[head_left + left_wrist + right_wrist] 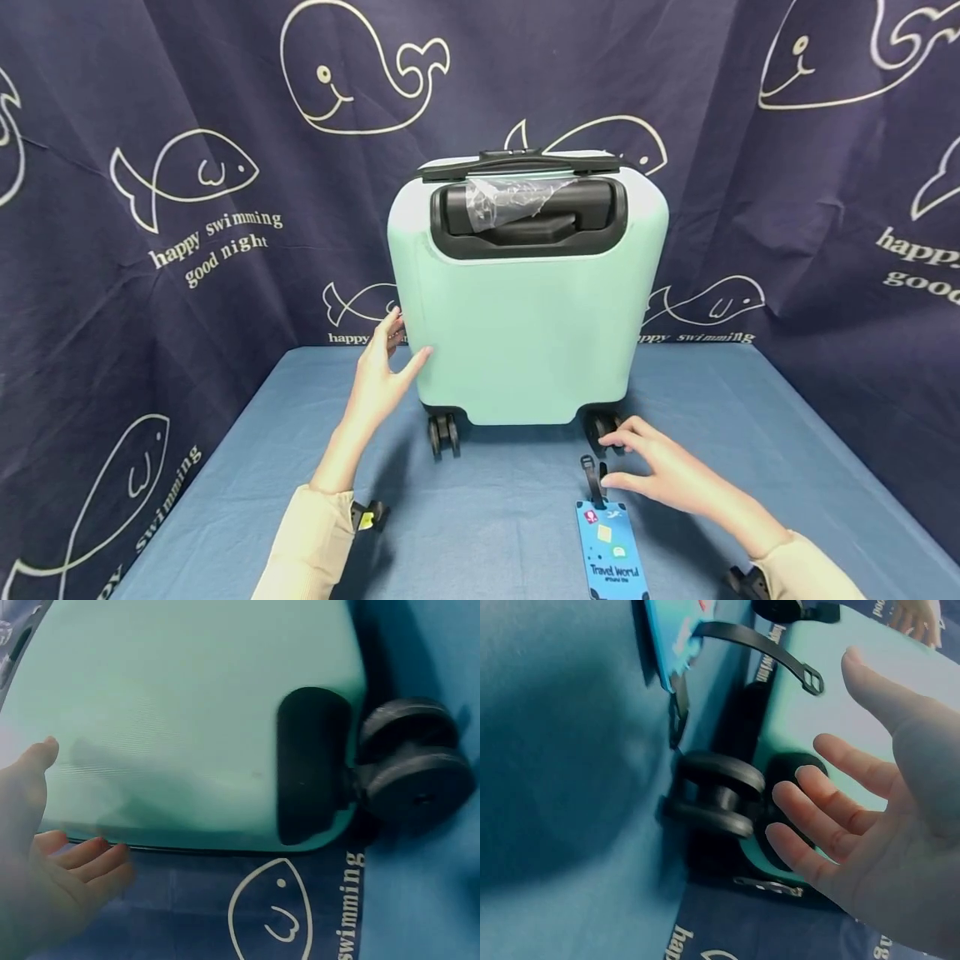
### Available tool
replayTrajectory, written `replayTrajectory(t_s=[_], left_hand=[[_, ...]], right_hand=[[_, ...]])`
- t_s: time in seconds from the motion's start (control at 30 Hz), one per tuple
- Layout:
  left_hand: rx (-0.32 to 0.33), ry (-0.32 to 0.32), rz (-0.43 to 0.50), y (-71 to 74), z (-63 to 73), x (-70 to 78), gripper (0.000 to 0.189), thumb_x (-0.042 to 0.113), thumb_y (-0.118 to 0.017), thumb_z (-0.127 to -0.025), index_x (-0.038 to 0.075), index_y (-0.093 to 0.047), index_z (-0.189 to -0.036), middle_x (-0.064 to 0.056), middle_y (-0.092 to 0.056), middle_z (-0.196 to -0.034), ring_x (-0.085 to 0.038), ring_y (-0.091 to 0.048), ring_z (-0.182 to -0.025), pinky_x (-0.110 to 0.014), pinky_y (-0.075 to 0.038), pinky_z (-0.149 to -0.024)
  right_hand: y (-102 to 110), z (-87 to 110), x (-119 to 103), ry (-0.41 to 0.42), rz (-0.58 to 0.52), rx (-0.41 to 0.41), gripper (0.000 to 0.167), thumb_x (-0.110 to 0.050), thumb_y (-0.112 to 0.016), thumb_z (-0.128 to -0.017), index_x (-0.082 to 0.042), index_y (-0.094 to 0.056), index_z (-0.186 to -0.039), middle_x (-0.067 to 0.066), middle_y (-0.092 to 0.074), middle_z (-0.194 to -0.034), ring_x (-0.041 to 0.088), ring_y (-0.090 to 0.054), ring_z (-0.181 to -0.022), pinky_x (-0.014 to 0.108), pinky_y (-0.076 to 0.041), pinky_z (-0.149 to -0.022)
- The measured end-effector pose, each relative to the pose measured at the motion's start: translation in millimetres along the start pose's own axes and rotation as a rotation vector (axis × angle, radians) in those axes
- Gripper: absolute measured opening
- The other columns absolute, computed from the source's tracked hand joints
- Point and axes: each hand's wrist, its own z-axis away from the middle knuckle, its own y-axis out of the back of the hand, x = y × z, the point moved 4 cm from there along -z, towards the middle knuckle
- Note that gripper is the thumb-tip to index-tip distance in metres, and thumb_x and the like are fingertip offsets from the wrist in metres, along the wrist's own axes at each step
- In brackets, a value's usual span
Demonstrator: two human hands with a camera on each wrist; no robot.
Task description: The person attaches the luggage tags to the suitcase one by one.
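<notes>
A mint-green suitcase (528,333) stands upright on its black wheels, its black trolley handle (525,208) lowered and partly wrapped in clear plastic. At the suitcase's lower left side is my left hand (378,375), thumb spread apart from the relaxed fingers; the left wrist view shows this hand (64,877) right by the side edge. My right hand (663,467) hovers before the right front wheel (600,429), fingers loosely bent and holding nothing. Just left of its thumb lies a blue luggage tag (611,550) printed "Travel World", with a black buckled strap (761,646) unfastened.
Blue cloth (480,508) covers the table under the suitcase. Behind and on both sides hangs a dark navy curtain (225,83) with whale drawings and lettering. A black carry handle (517,167) runs along the suitcase's top edge.
</notes>
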Motion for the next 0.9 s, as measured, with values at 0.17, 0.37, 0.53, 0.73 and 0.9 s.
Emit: replayTrajectory(t_s=[0.17, 0.37, 0.53, 0.73, 0.9], left_hand=[[-0.001, 0.005, 0.069, -1.8, -12.0, 4.9, 0.075, 0.031, -0.071, -0.083, 0.016, -0.030, -0.145, -0.010, -0.047, -0.136, -0.024, -0.053, -0.121, -0.039, -0.041, -0.102], [0.016, 0.035, 0.106, -4.0, -22.9, 5.2, 0.079, 0.036, -0.073, -0.080, 0.021, -0.030, -0.144, -0.009, -0.051, -0.124, -0.024, -0.057, -0.111, -0.042, -0.046, -0.093], [0.018, 0.043, 0.092, -7.5, -27.4, 2.3, 0.083, 0.038, -0.074, -0.079, 0.019, -0.028, -0.145, -0.010, -0.051, -0.122, -0.023, -0.055, -0.105, -0.042, -0.046, -0.089], [0.025, 0.014, 0.026, -16.9, -26.6, -1.2, 0.098, 0.041, -0.077, -0.074, 0.020, -0.018, -0.149, -0.008, -0.039, -0.141, -0.024, -0.043, -0.125, -0.045, -0.037, -0.101], [0.041, 0.007, 0.010, -20.8, -26.2, -1.7, 0.102, 0.045, -0.078, -0.072, 0.022, -0.016, -0.149, -0.006, -0.034, -0.145, -0.024, -0.038, -0.130, -0.047, -0.033, -0.103]], right_hand=[[-12.0, 0.9, 0.0, -0.010, -0.045, -0.070, 0.047, -0.050, -0.064, -0.082, -0.015, -0.065, -0.113, -0.009, -0.048, -0.098, 0.017, -0.058, -0.094, 0.032, -0.049, -0.079], [-22.2, 1.5, -1.0, 0.006, -0.087, -0.101, 0.041, -0.047, -0.066, -0.082, -0.015, -0.065, -0.108, -0.006, -0.049, -0.094, 0.015, -0.057, -0.087, 0.029, -0.049, -0.073], [-29.4, 0.9, 0.9, -0.008, -0.098, -0.144, 0.038, -0.045, -0.067, -0.082, -0.015, -0.065, -0.106, -0.005, -0.049, -0.090, 0.009, -0.054, -0.082, 0.025, -0.046, -0.067], [-37.7, 3.6, 4.9, -0.007, -0.118, -0.226, 0.031, -0.043, -0.066, -0.084, -0.017, -0.063, -0.098, -0.007, -0.049, -0.084, 0.001, -0.047, -0.071, 0.020, -0.040, -0.059], [-44.0, 5.1, 7.0, 0.024, -0.155, -0.276, 0.023, -0.040, -0.065, -0.085, -0.019, -0.056, -0.084, -0.009, -0.046, -0.070, -0.002, -0.039, -0.060, 0.017, -0.034, -0.053]])
